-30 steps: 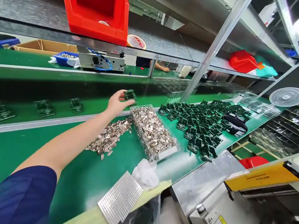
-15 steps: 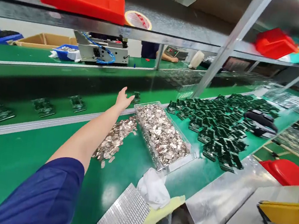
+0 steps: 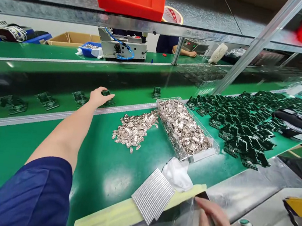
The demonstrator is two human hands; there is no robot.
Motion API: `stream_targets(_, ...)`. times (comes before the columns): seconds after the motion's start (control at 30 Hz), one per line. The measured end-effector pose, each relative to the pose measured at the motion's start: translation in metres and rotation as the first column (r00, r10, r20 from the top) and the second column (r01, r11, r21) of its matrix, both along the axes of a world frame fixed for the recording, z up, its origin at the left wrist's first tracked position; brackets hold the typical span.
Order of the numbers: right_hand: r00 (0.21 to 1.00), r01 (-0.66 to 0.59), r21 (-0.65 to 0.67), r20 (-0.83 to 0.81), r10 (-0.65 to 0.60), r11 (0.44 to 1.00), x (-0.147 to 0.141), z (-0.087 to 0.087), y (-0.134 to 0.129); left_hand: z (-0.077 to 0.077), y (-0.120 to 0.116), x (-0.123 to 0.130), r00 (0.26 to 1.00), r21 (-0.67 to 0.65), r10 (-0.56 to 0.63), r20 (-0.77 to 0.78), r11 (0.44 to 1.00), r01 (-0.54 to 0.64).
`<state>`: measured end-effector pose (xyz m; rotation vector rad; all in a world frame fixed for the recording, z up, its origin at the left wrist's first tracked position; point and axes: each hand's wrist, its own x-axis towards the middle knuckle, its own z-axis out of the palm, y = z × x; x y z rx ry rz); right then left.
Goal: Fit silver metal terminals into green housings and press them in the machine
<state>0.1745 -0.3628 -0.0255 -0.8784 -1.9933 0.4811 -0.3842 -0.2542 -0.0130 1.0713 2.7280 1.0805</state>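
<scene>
My left hand (image 3: 99, 98) reaches over the green belt, its thumb and fingers closed around a small dark green circuit board (image 3: 106, 92) that they partly cover. More boards lie in a row to its left, the closest being a circuit board (image 3: 79, 98); one other circuit board (image 3: 156, 92) sits to the right. My right hand (image 3: 218, 225) is at the bottom right, thumb and forefinger curled in a pinch beside a clear plastic bag (image 3: 181, 217). What it holds, if anything, I cannot make out. Nearby, a sheet of small silvery blocks (image 3: 153, 195) rests on yellow edging (image 3: 106, 218).
A clear tray (image 3: 214, 150) full of small metal pieces stands mid-bench, beside a loose pile of metal pieces (image 3: 135, 127). A white cloth (image 3: 177, 174) lies before it. Many circuit boards (image 3: 244, 121) are heaped at right. A shelf with a red bin (image 3: 129, 4) hangs above.
The view has swung left. My left hand has moved left along the belt and now surrounds a board. My right hand has come into view at the bottom right.
</scene>
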Motion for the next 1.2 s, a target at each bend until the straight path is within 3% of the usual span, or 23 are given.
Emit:
stream_targets(0.07, 0.997, -0.055, -0.063, 0.055, 0.058, 0.997, -0.026, 0.009, 0.004, 0.009, -0.006, 0.013, 1.0, 0.041, 0.022, -0.023, 0.999, -0.021)
stream_targets(0.13, 0.98, -0.152, -0.106, 0.111, 0.164, 0.983, -0.059, 0.012, 0.015, 0.021, -0.028, 0.035, 0.998, 0.122, -0.002, -0.058, 0.993, 0.009)
stream_targets(0.2, 0.944, -0.259, -0.133, 0.176, 0.28, 0.957, -0.096, 0.009, 0.032, 0.031, -0.068, 0.069, 0.989, 0.208, -0.11, -0.101, 0.97, 0.13)
stream_targets(0.27, 0.876, -0.321, -0.139, 0.332, 0.349, 0.937, -0.134, 0.003, 0.049, 0.033, -0.119, 0.111, 0.95, 0.186, -0.295, -0.101, 0.933, 0.309)
stream_targets(0.37, 0.698, -0.303, -0.119, 0.647, 0.306, 0.945, -0.18, -0.005, 0.071, 0.014, -0.191, 0.17, 0.852, 0.064, -0.519, -0.071, 0.85, 0.523)
stream_targets(0.43, 0.622, -0.297, -0.104, 0.733, 0.275, 0.949, -0.197, -0.009, 0.079, -0.007, -0.224, 0.193, 0.843, 0.028, -0.53, -0.089, 0.845, 0.534)
stream_targets(0.5, 0.595, -0.306, -0.098, 0.757, 0.271, 0.947, -0.204, -0.011, 0.08, -0.025, -0.243, 0.201, 0.883, 0.04, -0.46, -0.096, 0.884, 0.465)
stream_targets(0.57, 0.565, -0.327, -0.088, 0.78, 0.269, 0.941, -0.204, -0.012, 0.073, -0.038, -0.253, 0.197, 0.913, 0.056, -0.405, -0.05, 0.912, 0.407)
stream_targets(0.7, 0.496, -0.415, -0.076, 0.817, 0.295, 0.907, -0.197, -0.008, 0.037, -0.052, -0.261, 0.184, 0.886, -0.002, -0.452, 0.105, 0.891, 0.454)
stream_targets(0.83, 0.448, -0.604, -0.012, 0.822, 0.351, 0.797, -0.189, -0.008, -0.012, -0.06, -0.263, 0.173, 0.91, 0.013, -0.376, 0.178, 0.925, 0.38)
stream_targets(0.93, 0.483, -0.712, 0.104, 0.791, 0.377, 0.695, -0.18, -0.013, -0.044, -0.055, -0.257, 0.165, 0.933, 0.184, -0.206, 0.296, 0.97, 0.156)
stream_targets(1.03, 0.551, -0.735, 0.198, 0.732, 0.401, 0.648, -0.167, -0.024, -0.067, -0.043, -0.247, 0.163, 0.84, 0.353, -0.093, 0.534, 0.928, -0.122)
stream_targets(1.1, 0.612, -0.724, 0.272, 0.677, 0.408, 0.634, -0.16, -0.033, -0.078, -0.037, -0.24, 0.169, 0.766, 0.416, -0.123, 0.631, 0.887, -0.201)
stream_targets(1.2, 0.7, -0.683, 0.362, 0.572, 0.428, 0.634, -0.151, -0.045, -0.085, -0.031, -0.228, 0.187, 0.7, 0.495, -0.237, 0.673, 0.848, -0.19)
